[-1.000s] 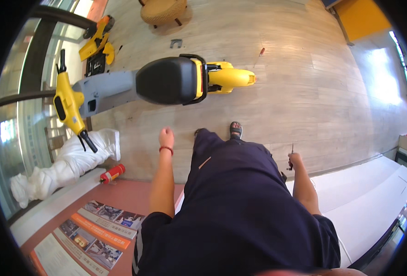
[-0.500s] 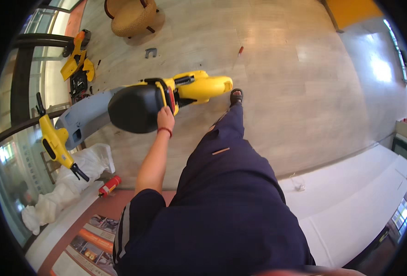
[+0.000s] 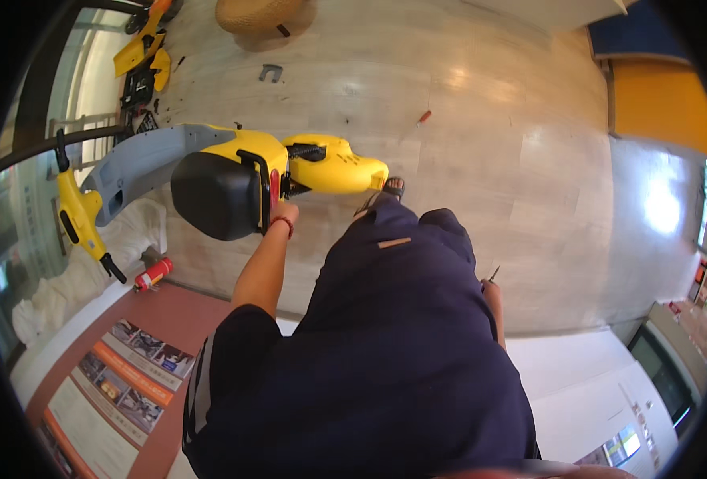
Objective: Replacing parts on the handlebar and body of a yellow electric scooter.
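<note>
One yellow scooter (image 3: 262, 147) leans toward the person, the left hand (image 3: 284, 212) grasping its black rear rail (image 3: 263, 191), fingertips hidden; the right hand (image 3: 492, 295) is closed on a thin tool (image 3: 494, 274) — its kind hard to make out; beside yellow panels (image 3: 132, 56) lies a black case (image 3: 138, 86) — contents too small to tell; a wicker seat (image 3: 256, 12) is cut off above.

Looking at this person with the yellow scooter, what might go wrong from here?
The scooter appears to lean toward the person, with only the left hand at its rear; it might tip.

A sandalled foot is close to the scooter's rear end, so its exposed toes could get bumped.

The right hand holds a thin tool pointing outward, which could poke or scratch something if swung carelessly.
</note>
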Demonstrator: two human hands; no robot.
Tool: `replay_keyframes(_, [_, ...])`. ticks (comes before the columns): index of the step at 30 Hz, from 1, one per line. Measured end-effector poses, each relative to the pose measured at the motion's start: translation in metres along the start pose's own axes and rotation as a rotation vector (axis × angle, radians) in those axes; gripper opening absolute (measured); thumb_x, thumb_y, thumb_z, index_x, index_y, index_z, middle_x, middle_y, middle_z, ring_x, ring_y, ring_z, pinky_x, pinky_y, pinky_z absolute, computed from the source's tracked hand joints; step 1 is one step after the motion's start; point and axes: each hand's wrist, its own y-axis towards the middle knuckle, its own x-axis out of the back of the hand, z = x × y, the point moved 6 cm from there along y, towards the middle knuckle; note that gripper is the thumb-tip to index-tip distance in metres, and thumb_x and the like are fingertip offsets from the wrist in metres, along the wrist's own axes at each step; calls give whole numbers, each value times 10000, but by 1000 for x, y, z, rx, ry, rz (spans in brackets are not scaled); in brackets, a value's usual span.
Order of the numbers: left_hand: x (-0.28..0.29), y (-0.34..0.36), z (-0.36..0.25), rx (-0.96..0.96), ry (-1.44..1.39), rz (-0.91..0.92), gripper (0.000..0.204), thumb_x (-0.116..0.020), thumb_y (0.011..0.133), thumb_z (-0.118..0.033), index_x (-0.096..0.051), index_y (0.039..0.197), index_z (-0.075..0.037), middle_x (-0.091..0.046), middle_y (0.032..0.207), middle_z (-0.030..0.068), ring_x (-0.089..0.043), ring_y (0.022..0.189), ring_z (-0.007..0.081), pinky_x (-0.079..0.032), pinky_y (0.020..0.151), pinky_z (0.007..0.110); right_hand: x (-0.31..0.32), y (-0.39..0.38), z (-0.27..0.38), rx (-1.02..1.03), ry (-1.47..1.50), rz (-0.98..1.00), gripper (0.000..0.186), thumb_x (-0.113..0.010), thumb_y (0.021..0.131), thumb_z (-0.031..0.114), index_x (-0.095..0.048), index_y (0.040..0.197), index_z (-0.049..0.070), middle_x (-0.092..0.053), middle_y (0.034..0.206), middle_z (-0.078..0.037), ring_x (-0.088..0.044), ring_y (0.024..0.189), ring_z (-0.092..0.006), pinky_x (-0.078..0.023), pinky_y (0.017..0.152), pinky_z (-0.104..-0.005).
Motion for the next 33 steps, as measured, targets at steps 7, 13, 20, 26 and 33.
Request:
replay_keyframes(7, [-37, -13, -66, -207, -428, 41, 348, -525, 885, -279, -672, 1058, -15, -677, 1044, 215, -646, 956, 388, -502, 849, 419, 59, 116, 55, -234, -212, 91, 125, -592, 854, 151, -524, 789, 68, -455, 588, -36, -480, 479, -178, -417, 440, -341])
replay_keyframes(13, [-102, -44, -94, 52, -518, 46, 315, -536, 865, -244, -699, 973, 2, -677, 988, 235, -654, 953, 384, -510, 861, 433, 133, 250, 146, -280, -519, 172, 119, -596, 844, 143, -529, 793, 60, -456, 588, -40, -479, 475, -184, -415, 439, -353])
replay_keyframes(20, [-150, -112, -186, -232, -260, 238, 292, -601, 834, -202, -692, 1022, 2, -680, 1046, 208, -676, 932, 337, -540, 841, 392, 177, 369, 434, -44, -321, 101, 135, -599, 837, 120, -504, 757, 68, -446, 575, -34, -460, 455, -182, -383, 404, -331])
replay_keyframes(26, [-117, -104, -222, 52, -739, 123, 374, -534, 862, -286, -669, 1098, -29, -691, 1023, 201, -683, 902, 336, -539, 815, 377, 106, 401, 601, 75, -315, 196, 141, -584, 851, 128, -489, 771, 60, -460, 600, -35, -462, 453, -160, -379, 392, -313])
replay_keyframes(33, [-71, -21, -248, 6, -573, 118, 302, -455, 877, -127, -694, 969, 32, -687, 993, 220, -664, 940, 374, -529, 819, 409, 4, 452, 615, 53, -654, 259, 188, -597, 872, 185, -545, 761, 42, -502, 575, -66, -501, 466, -202, -428, 441, -358])
